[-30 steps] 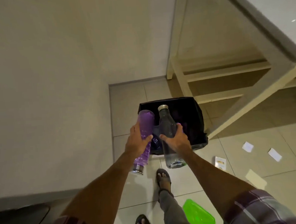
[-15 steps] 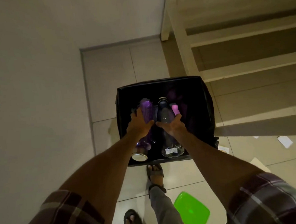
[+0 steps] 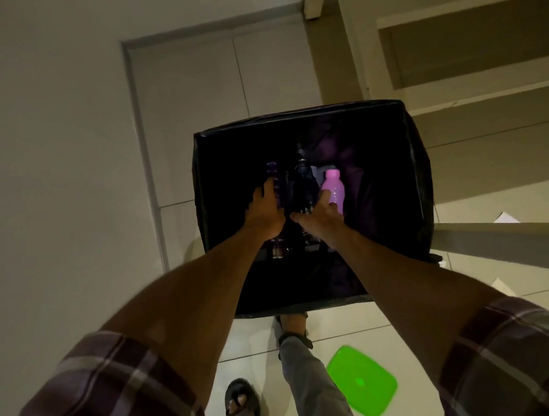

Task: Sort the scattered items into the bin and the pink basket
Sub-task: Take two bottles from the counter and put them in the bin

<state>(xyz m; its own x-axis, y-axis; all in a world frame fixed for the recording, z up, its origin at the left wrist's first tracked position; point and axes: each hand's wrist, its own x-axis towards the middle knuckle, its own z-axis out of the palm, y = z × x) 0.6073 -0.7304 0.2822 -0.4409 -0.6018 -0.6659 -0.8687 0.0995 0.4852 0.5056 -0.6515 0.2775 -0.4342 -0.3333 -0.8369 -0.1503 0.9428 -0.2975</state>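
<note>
A black bin stands on the tiled floor below me, and both my hands reach down inside it. My left hand grips a purple bottle, which lies low in the dark interior. My right hand grips a clear bottle with its cap pointing away from me, right beside the purple one. A pink bottle lies in the bin just right of my right hand. The bin's depths are too dark to make out. No pink basket is in view.
A green plastic lid lies on the floor by my right leg. Paper scraps lie right of the bin. A white table frame rises behind the bin, and a wall runs along the left.
Both hands have gone from above the bin's near edge down into it, carrying the two bottles. The camera has leaned over the bin, and the pink bottle inside now shows.
</note>
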